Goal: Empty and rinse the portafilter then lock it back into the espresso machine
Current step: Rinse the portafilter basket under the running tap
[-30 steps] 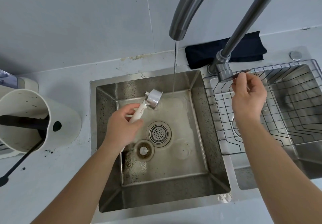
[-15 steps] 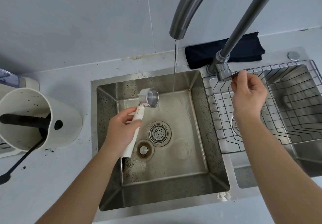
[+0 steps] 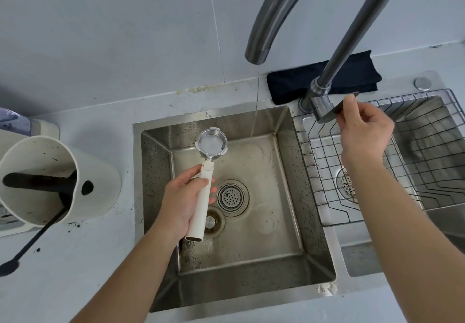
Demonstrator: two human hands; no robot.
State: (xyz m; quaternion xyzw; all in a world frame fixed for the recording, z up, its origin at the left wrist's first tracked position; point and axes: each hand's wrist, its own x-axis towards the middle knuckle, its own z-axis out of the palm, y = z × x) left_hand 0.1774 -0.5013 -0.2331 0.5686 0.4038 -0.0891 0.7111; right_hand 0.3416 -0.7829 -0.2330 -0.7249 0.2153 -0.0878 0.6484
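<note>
- My left hand grips the portafilter handle; right hand pinches the tap lever.
- Risk: wet handle slipping, basket missing the thin stream.

1. Two bare forearms enter from the bottom edge; no sleeve shows on either one.
2. The left hand wears no glove, ring or watch.
3. The right hand is likewise bare, its wrist free of any band.
4. Fingernails look short and unpainted.
</note>
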